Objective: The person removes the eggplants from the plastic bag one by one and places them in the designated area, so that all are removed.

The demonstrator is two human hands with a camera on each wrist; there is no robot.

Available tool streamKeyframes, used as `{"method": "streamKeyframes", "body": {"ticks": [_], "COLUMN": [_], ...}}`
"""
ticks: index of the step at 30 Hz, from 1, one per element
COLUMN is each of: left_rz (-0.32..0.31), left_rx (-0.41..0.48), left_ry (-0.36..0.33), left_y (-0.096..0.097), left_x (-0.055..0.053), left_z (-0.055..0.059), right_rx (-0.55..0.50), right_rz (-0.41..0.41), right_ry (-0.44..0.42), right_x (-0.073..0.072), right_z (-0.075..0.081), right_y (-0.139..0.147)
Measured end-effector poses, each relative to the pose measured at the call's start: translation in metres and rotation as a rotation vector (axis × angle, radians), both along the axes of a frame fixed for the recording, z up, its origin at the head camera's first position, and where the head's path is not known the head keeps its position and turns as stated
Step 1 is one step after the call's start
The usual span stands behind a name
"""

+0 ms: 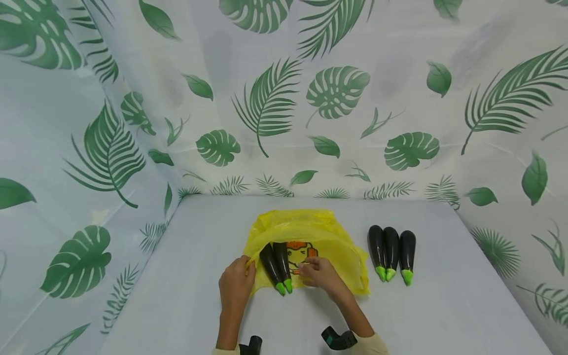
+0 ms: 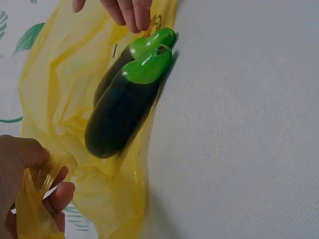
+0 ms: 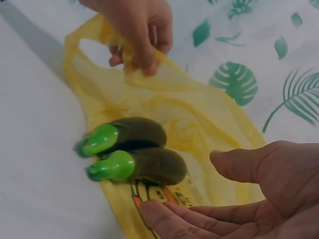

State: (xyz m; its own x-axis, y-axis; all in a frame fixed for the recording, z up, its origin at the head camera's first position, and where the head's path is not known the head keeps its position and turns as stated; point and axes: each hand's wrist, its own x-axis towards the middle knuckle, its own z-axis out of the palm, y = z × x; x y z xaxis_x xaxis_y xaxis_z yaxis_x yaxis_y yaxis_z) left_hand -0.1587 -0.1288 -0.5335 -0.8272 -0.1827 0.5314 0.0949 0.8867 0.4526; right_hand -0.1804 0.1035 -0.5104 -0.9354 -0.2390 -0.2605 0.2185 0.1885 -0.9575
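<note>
White sheeting [image 1: 40, 113] printed with green leaves rises at your far left and runs on behind the desk [image 1: 177, 296] to the right side. Your left hand [image 1: 236, 283] is grasping the raised rim of a yellow plastic bag [image 1: 295, 217], thumb and fingers closed on the film, and the bag's mouth gapes toward you. Just right of that hand, two eggplants [image 1: 276, 266] lie close side by side in the mouth, on the lower layer, their dark far ends under the lifted layer and their green caps reaching past the near edge. Beside them shows a cartoon print [image 1: 298, 254] on the bag. Your right hand [image 1: 323, 275] is over the print, released, thumb apart from the fingers; you cannot tell whether it touches the film. Farther right, apart from the bag, three more eggplants [image 1: 391, 254] lie on the desk, caps toward you, the rightmost slightly separate.
</note>
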Motion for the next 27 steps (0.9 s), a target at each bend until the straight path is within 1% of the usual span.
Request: {"method": "streamKeyframes", "body": {"ticks": [4, 7, 11, 17, 22, 27], "left_rz": [-0.006, -0.008, -0.002, 0.003, 0.005, 0.013], "left_rx": [0.008, 0.013, 0.016, 0.020, 0.029, 0.040], "left_ry": [0.006, 0.000, -0.004, -0.022, -0.033, -0.040], "left_y": [0.000, 0.001, 0.001, 0.001, 0.001, 0.002], "left_x": [0.000, 0.000, -0.001, 0.000, -0.001, -0.001], "left_z": [0.001, 0.000, -0.002, -0.004, -0.004, -0.003], "right_rx": [-0.018, -0.030, -0.016, 0.014, 0.010, 0.012], "right_rz": [-0.008, -0.032, -0.068, -0.077, -0.081, -0.098], "right_ry": [-0.014, -0.041, -0.065, -0.059, -0.063, -0.044], "right_x": [-0.004, -0.007, -0.010, -0.014, -0.017, -0.018], "right_z": [-0.007, -0.010, -0.013, -0.018, -0.019, -0.019], "right_y": [-0.003, -0.007, -0.013, -0.018, -0.021, -0.026]}}
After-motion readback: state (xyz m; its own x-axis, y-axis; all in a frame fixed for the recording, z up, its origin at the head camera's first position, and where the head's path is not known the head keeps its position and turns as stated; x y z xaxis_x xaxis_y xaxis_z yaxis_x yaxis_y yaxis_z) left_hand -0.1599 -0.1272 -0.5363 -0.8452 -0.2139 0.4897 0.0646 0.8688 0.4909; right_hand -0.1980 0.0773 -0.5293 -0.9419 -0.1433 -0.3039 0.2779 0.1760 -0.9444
